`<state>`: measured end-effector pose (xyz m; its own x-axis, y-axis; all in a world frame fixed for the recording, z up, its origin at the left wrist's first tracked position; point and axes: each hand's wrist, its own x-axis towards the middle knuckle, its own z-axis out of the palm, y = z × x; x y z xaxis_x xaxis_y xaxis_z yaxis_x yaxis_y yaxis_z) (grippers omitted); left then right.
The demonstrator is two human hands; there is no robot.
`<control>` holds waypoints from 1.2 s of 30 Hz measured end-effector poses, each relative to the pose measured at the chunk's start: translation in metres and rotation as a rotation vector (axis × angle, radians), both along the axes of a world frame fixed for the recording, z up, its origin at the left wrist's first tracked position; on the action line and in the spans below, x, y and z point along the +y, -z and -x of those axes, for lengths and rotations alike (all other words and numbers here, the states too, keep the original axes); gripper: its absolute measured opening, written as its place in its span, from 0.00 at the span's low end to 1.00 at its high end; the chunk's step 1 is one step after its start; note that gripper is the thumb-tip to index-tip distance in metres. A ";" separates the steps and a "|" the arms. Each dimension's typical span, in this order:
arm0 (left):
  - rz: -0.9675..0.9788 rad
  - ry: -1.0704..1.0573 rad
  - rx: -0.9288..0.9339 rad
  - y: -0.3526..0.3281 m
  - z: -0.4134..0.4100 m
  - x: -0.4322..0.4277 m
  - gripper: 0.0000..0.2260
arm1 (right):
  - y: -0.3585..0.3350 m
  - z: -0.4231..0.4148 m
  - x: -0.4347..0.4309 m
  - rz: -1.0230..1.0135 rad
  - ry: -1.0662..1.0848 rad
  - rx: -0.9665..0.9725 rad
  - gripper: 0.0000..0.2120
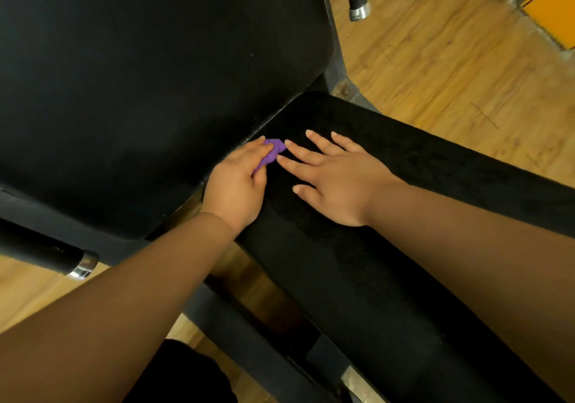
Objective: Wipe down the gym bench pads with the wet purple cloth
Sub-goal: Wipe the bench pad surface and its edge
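A black seat pad [389,247] runs from centre to lower right, and a large black back pad [140,75] fills the upper left. My left hand [236,187] grips a bunched purple cloth [273,150] at the seam where the two pads meet. Most of the cloth is hidden under my fingers. My right hand [333,181] lies flat on the seat pad just right of the cloth, fingers spread and straight.
The bench's dark metal frame [255,340] shows below the seat. Black handles with chrome ends stick out at lower left [77,265] and top right [357,4]. Wooden floor [451,60] surrounds the bench; an orange panel [557,7] sits at the top right corner.
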<state>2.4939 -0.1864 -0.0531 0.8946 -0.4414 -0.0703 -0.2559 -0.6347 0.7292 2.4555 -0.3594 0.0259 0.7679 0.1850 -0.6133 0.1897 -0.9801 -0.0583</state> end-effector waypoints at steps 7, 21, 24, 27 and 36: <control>0.058 -0.001 -0.006 0.008 -0.003 0.001 0.18 | -0.001 0.000 0.005 0.037 0.010 0.016 0.26; 0.100 0.296 -0.128 0.010 -0.001 0.044 0.18 | -0.020 0.018 0.036 0.124 0.056 0.031 0.27; 0.060 0.308 -0.097 0.007 -0.004 0.040 0.19 | -0.030 0.043 0.045 0.124 0.062 0.094 0.32; 0.056 0.327 -0.080 0.001 -0.002 0.044 0.19 | -0.034 0.055 0.046 0.109 0.058 0.102 0.31; 0.101 0.380 0.095 -0.014 -0.013 0.052 0.18 | -0.029 0.052 0.048 0.104 0.085 0.076 0.29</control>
